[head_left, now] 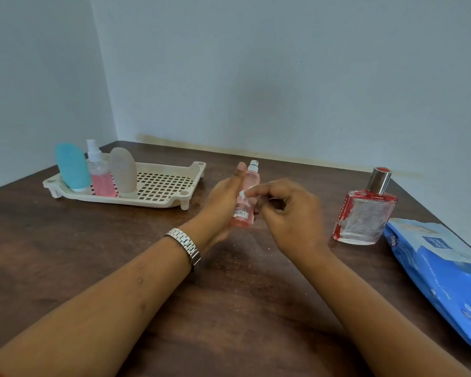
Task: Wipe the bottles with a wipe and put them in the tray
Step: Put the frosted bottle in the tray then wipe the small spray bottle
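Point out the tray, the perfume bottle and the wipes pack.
tray [152, 202]: head view, near rim.
perfume bottle [363, 221]: head view, glass body.
wipes pack [446, 276]: head view, blue front.

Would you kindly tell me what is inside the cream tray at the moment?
Three bottles stand at the left end of the tray: a blue bottle, a pink spray bottle and a frosted bottle. Its near rim partly hides their bases, and anything behind them is covered.

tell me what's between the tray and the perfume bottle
Head view: the left hand holds a pink spray bottle upright, and the right hand pinches a white wipe against it.
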